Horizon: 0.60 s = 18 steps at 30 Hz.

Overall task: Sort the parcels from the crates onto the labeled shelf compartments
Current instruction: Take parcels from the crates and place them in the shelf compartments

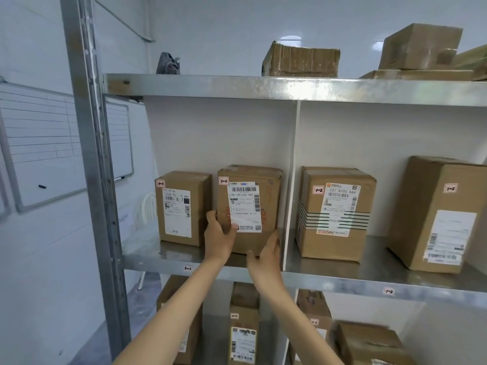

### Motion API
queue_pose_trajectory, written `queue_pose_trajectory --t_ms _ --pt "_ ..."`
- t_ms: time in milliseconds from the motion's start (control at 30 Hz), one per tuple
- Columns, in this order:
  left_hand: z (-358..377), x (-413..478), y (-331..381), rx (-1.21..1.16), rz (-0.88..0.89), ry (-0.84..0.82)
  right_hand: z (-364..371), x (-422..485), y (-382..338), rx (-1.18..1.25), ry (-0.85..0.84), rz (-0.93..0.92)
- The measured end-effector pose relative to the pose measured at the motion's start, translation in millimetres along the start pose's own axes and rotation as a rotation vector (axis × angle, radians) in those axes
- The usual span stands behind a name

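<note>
Sharing compartment 1-1 with another box, the parcel — left hand grips it, right hand pressed flat

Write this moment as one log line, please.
step: placing parcel | place: compartment 1-1 | left hand: grips parcel | right hand: touches parcel

White walls all round. A whiteboard hangs at 9 o'clock behind a steel post, a marker on its ledge. A conduit slants at 11 o'clock. Grey floor shows at 7 o'clock.
</note>
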<state>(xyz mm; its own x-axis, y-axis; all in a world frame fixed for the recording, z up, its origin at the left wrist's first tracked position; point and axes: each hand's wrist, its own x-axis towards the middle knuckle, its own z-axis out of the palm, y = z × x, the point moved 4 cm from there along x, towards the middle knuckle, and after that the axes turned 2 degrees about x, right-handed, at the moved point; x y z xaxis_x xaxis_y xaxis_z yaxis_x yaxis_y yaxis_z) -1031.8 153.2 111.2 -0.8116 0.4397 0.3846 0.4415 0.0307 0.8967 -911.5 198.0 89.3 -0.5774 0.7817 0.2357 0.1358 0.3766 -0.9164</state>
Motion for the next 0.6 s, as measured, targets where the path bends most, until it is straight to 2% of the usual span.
queue_pose_trajectory --t_ms 233,367,600 --pt "-9.4 -11.9 -5.6 0.112 0.003 -0.065 3.6 -28.9 -4.1 -0.164 0.005 -0.269" --pt "-15.6 -11.8 -13.9 0.172 -0.013 -0.170 2.8 -19.4 0.2 -0.167 0.009 -0.211" --pt "-8.3 -14.8 -12.0 0.129 -0.022 -0.216 -2.8 -3.0 2.8 -0.234 0.047 -0.159"
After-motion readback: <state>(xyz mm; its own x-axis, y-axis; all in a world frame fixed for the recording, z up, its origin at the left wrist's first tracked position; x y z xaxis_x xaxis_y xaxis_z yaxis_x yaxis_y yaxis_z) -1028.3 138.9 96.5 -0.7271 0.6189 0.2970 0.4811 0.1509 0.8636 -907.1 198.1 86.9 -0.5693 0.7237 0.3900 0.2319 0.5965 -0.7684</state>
